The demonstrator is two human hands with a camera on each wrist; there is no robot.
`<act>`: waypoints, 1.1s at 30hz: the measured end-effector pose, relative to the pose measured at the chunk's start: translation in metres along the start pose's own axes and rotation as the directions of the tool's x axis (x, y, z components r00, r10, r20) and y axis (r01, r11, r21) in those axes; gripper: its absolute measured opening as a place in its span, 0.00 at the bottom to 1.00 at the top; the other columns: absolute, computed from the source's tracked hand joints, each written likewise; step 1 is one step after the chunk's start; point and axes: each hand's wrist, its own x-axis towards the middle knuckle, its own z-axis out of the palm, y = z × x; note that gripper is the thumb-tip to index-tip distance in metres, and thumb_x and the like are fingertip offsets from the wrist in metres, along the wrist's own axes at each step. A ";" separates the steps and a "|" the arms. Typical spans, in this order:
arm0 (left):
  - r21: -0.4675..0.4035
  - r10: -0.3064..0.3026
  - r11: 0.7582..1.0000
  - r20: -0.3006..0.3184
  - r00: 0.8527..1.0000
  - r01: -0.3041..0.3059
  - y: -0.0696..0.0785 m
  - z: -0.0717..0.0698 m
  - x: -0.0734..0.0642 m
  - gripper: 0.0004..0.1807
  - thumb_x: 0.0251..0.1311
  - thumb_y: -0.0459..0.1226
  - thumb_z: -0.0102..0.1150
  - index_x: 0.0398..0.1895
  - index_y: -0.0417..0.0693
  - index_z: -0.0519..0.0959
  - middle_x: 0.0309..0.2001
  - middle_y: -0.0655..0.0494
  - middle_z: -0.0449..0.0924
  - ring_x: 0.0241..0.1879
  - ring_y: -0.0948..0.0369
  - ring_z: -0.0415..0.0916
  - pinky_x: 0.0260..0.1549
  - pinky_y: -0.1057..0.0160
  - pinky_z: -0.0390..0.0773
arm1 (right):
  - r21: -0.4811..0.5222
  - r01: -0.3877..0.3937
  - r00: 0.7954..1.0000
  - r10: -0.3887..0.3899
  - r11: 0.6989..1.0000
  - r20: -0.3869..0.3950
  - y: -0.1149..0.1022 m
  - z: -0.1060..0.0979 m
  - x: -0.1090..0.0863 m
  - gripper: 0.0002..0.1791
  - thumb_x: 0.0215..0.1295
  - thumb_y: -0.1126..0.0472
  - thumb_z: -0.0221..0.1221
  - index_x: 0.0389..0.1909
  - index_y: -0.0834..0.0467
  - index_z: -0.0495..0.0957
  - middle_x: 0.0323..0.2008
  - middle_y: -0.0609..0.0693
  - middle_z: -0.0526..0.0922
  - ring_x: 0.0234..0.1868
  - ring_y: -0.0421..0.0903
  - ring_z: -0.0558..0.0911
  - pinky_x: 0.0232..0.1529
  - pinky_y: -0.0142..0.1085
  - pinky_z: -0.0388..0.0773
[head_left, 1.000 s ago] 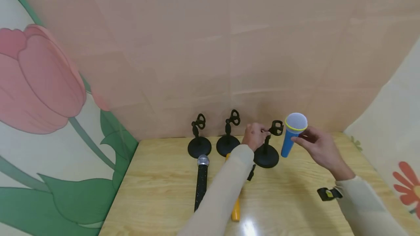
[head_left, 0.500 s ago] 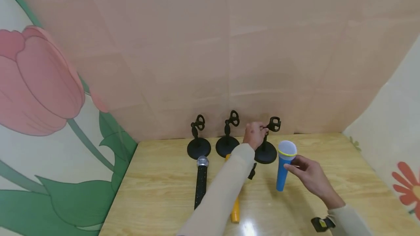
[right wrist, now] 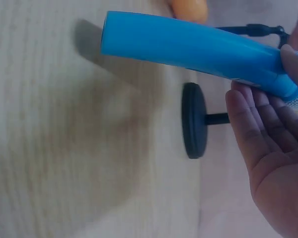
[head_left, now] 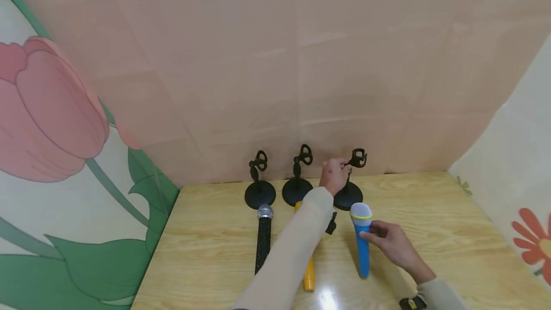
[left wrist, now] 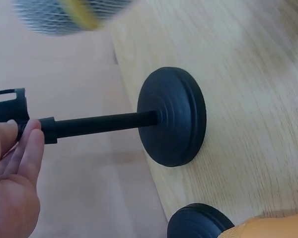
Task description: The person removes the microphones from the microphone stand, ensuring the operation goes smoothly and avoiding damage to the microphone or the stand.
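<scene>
My left hand [head_left: 335, 176] pinches the rightmost black microphone stand [head_left: 347, 198] just below its clip [left wrist: 9, 105]. In the left wrist view the stand's round base rests on the table and the clip holds nothing. My right hand [head_left: 393, 244] holds a blue microphone [head_left: 363, 250] between thumb and fingers, close under its pale head with a yellow ring. The microphone hangs over the table in front of that stand, head up and handle end down. In the right wrist view its blue handle [right wrist: 188, 45] stretches out from my fingers.
Two more black stands, one at the left [head_left: 260, 194] and one in the middle [head_left: 297, 190], stand along the wall. A black microphone [head_left: 263, 243] and an orange microphone [head_left: 309, 276] lie on the wooden table [head_left: 206, 243], the orange one partly behind my left sleeve.
My right hand has brought the blue microphone down, nearer and to the left, and its head now tilts less toward the camera. The left hand keeps hold of the stand, whose clip has turned slightly upward.
</scene>
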 end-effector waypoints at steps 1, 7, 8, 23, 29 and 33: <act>0.005 -0.003 1.000 0.008 1.000 0.003 0.000 -0.001 0.000 0.10 0.67 0.35 0.63 0.48 0.49 0.88 0.39 0.62 0.88 0.38 0.71 0.82 0.39 0.75 0.78 | -0.007 -0.012 1.000 0.012 1.000 0.008 0.000 0.001 0.000 0.25 0.64 0.56 0.68 0.50 0.74 0.79 0.41 0.60 0.86 0.40 0.49 0.84 0.38 0.33 0.80; 0.043 0.001 0.999 0.073 0.997 -0.004 0.001 -0.007 -0.005 0.14 0.69 0.37 0.61 0.55 0.54 0.85 0.47 0.64 0.86 0.44 0.70 0.80 0.46 0.70 0.79 | -0.050 -0.060 0.998 0.062 0.997 0.026 0.003 0.009 0.004 0.27 0.64 0.53 0.68 0.49 0.74 0.79 0.42 0.61 0.86 0.42 0.52 0.85 0.40 0.40 0.81; 0.047 0.008 0.999 0.085 0.996 -0.012 0.001 -0.008 -0.006 0.14 0.69 0.36 0.60 0.56 0.54 0.84 0.49 0.63 0.86 0.45 0.70 0.80 0.46 0.70 0.79 | -0.056 -0.065 0.997 0.067 0.996 0.027 0.004 0.011 0.005 0.27 0.64 0.52 0.68 0.49 0.74 0.79 0.42 0.61 0.86 0.42 0.52 0.84 0.40 0.40 0.81; 0.013 0.063 0.998 0.227 0.972 -0.068 -0.019 -0.036 -0.025 0.18 0.70 0.35 0.59 0.62 0.47 0.79 0.55 0.56 0.83 0.53 0.66 0.79 0.50 0.71 0.77 | -0.098 -0.095 0.995 0.096 0.991 -0.001 0.011 0.034 0.020 0.21 0.65 0.53 0.66 0.39 0.70 0.83 0.28 0.52 0.85 0.26 0.43 0.81 0.25 0.34 0.78; -0.069 0.037 0.997 0.260 0.965 -0.020 -0.042 -0.048 -0.042 0.19 0.71 0.37 0.59 0.63 0.48 0.79 0.57 0.57 0.81 0.52 0.67 0.79 0.48 0.71 0.78 | -0.143 -0.113 0.993 0.114 0.983 0.002 0.014 0.041 0.027 0.20 0.65 0.54 0.66 0.36 0.71 0.83 0.25 0.50 0.82 0.25 0.43 0.78 0.24 0.36 0.76; -0.083 0.024 0.997 0.239 0.971 -0.004 -0.055 -0.058 -0.053 0.18 0.70 0.39 0.59 0.62 0.50 0.80 0.55 0.60 0.83 0.49 0.68 0.80 0.46 0.71 0.78 | -0.177 -0.113 0.993 0.117 0.978 0.011 0.014 0.041 0.030 0.20 0.64 0.54 0.66 0.35 0.72 0.83 0.23 0.50 0.81 0.24 0.44 0.77 0.24 0.36 0.74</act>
